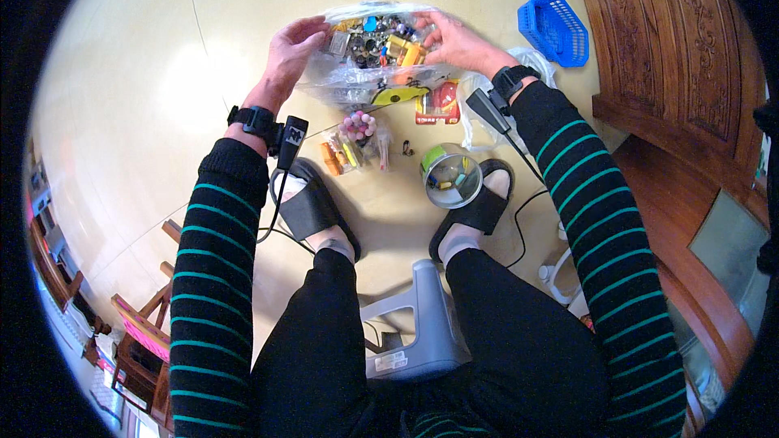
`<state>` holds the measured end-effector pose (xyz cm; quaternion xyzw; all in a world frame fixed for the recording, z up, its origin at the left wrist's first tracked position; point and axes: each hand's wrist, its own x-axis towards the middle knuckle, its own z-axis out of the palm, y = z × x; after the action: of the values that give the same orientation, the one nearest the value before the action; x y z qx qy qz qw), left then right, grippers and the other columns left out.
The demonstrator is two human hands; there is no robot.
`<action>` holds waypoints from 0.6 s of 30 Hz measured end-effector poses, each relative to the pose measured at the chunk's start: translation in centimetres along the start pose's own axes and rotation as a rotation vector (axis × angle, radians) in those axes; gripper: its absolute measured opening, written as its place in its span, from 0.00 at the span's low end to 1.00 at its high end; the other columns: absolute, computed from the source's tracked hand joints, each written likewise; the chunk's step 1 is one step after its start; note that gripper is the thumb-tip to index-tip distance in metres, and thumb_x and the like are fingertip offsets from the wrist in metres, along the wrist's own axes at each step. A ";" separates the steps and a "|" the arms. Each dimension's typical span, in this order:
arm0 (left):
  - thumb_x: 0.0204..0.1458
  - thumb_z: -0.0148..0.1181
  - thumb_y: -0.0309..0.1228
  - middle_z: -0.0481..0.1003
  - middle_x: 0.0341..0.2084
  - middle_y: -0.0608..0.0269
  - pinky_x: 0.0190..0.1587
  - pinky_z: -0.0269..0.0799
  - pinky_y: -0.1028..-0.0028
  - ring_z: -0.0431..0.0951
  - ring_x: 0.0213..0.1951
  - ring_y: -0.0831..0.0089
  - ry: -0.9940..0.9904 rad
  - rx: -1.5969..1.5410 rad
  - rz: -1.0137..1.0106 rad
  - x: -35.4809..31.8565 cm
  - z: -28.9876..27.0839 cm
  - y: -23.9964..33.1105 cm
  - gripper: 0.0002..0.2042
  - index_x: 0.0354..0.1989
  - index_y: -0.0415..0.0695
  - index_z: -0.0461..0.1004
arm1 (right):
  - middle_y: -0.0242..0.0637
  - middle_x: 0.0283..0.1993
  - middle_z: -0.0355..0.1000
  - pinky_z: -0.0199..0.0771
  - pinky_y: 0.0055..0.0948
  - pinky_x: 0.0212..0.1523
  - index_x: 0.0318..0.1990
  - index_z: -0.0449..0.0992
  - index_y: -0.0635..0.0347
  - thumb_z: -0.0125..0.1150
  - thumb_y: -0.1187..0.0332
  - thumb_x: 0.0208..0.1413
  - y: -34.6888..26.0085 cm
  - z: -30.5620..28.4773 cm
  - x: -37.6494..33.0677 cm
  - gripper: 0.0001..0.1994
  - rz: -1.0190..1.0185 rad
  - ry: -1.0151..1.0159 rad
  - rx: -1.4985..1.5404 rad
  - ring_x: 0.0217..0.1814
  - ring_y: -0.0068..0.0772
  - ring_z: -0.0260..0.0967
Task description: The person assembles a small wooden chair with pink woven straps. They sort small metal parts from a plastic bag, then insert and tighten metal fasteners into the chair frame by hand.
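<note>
A clear plastic bag (345, 75) is seen between the two hands on the pale floor, its mouth spread wide toward the camera and a heap of small mixed pieces (375, 43) shown inside. Thin, limp film is suggested by the creases; the bag is likely to be felt as soft, slippery and easily torn, with most of its weight carried by the loose pieces, which may be shifted and spilled if one side is tipped. It is best gripped by gathered film at both sides of the mouth, and supported from beneath if lifted.

The left hand (294, 50) is placed at the left edge of the mouth, fingers loosely bent; whether film is pinched there cannot be made out. The right hand (458, 43) is set at the right edge, fingers parted and curved inward beside a yellow piece (410, 50); a firm hold on it is not shown.

Nearer the feet, a red card pack (438, 105) is partly covered by the bag, and a clear tub (454, 182) is seen with a few small pieces inside. The bag's underside is hidden, the lower layers are buried, and many pieces are too small to be identified.
</note>
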<state>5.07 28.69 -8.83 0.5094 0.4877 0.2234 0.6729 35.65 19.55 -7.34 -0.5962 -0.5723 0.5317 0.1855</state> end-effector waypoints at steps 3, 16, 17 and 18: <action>0.55 0.64 0.24 0.80 0.46 0.56 0.54 0.76 0.73 0.80 0.48 0.72 0.067 0.038 0.008 -0.9 0.1 0.3 0.17 0.53 0.37 0.76 | 0.37 0.57 0.68 0.75 0.29 0.52 0.66 0.63 0.57 0.58 0.83 0.44 -1.1 0.0 -0.7 0.36 0.053 -0.039 0.090 0.46 0.28 0.71; 0.52 0.59 0.24 0.76 0.52 0.59 0.65 0.66 0.64 0.69 0.62 0.56 -0.431 0.946 0.637 -9.7 6.6 1.4 0.14 0.49 0.42 0.77 | 0.42 0.49 0.72 0.72 0.42 0.55 0.51 0.74 0.58 0.61 0.73 0.53 -3.8 5.4 -2.2 0.16 -0.217 0.305 -0.508 0.54 0.51 0.70; 0.52 0.58 0.23 0.76 0.53 0.59 0.65 0.65 0.63 0.68 0.63 0.56 -0.425 0.960 0.670 -10.0 6.7 1.1 0.15 0.49 0.42 0.77 | 0.43 0.50 0.72 0.71 0.42 0.56 0.51 0.74 0.59 0.61 0.74 0.52 -3.6 5.7 -2.1 0.16 -0.262 0.320 -0.489 0.55 0.51 0.69; 0.52 0.58 0.23 0.76 0.53 0.59 0.65 0.65 0.63 0.67 0.64 0.56 -0.429 0.980 0.681 -10.3 6.7 0.8 0.15 0.49 0.42 0.77 | 0.43 0.50 0.71 0.70 0.42 0.57 0.50 0.74 0.60 0.60 0.75 0.52 -3.4 5.8 -2.0 0.17 -0.269 0.319 -0.478 0.56 0.50 0.68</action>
<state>6.80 17.67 -3.69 0.9183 0.1985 0.0686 0.3355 29.56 16.44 -5.82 -0.6177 -0.7185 0.2524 0.1962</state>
